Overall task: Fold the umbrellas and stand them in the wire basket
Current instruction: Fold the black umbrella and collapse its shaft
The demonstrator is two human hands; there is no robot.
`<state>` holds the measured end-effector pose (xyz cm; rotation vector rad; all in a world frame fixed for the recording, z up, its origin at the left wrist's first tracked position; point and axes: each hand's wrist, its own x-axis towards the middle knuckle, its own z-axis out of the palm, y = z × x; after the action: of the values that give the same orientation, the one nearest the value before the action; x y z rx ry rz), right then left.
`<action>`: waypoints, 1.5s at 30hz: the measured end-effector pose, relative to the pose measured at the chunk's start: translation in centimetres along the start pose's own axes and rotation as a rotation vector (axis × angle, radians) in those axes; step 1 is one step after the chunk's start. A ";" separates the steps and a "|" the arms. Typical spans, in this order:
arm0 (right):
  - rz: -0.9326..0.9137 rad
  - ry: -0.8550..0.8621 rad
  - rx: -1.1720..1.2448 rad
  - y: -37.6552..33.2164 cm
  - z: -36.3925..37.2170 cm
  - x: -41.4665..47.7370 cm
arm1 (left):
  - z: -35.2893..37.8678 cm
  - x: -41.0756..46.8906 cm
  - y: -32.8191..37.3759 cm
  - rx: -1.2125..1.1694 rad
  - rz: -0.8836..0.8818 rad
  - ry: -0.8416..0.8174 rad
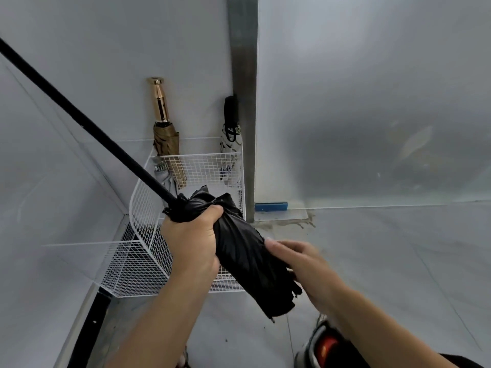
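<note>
A black umbrella (247,251) with its canopy gathered lies slantwise in front of me, its long black shaft running up to the top left corner. My left hand (192,240) grips the upper end of the bunched canopy. My right hand (300,258) holds the lower part of the canopy from the right side. Behind it, the white wire basket (148,208) stands on the floor against the wall. In the basket stand a tan umbrella (166,139) with a gold handle, a white patterned umbrella (231,144) with a black handle, and a low grey one (166,176).
A grey metal post (243,75) rises right of the basket, with a blue strip (271,207) at its foot. A shoe (322,346) shows at the bottom right. White walls close in on the left and behind; tiled floor spreads to the right.
</note>
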<state>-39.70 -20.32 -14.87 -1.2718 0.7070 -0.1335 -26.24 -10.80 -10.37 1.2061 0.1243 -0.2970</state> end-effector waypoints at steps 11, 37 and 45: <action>-0.355 0.241 -0.136 -1.4 1.9 2.3 | -2.1 2.8 1.0 0.033 0.052 -0.010; -0.191 0.188 -0.146 0.6 6.6 2.8 | -4.2 3.1 3.8 -0.101 -0.116 -0.595; -0.534 0.546 -0.823 0.2 5.4 2.9 | -3.3 1.9 1.1 0.012 -0.075 -0.163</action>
<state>-34.50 -17.15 -15.57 -2.2466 0.9084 -0.7001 -23.88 -7.65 -11.00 1.1862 0.0256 -0.4609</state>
